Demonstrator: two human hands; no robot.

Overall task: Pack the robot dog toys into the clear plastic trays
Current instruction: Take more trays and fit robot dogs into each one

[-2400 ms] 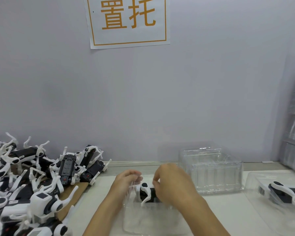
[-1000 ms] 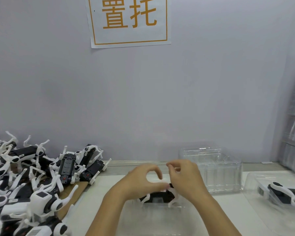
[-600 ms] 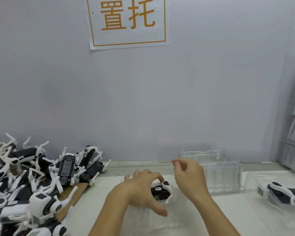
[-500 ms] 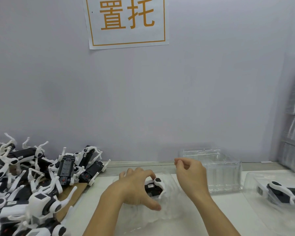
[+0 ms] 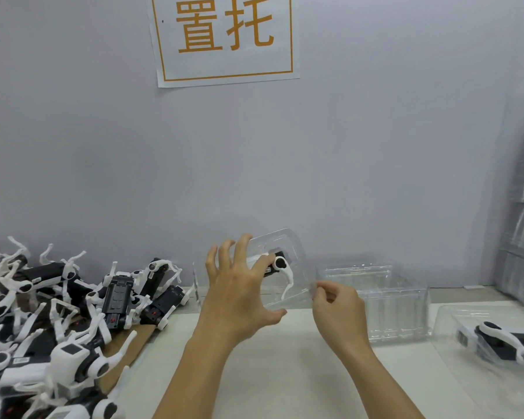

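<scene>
Though partly behind left hand (image 5: 236, 294), robot dog toy (image 5: 277, 266).

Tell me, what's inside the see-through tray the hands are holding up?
One black-and-white robot dog toy sits inside the clear tray. The left hand covers part of the toy, so its other end is hidden.
</scene>
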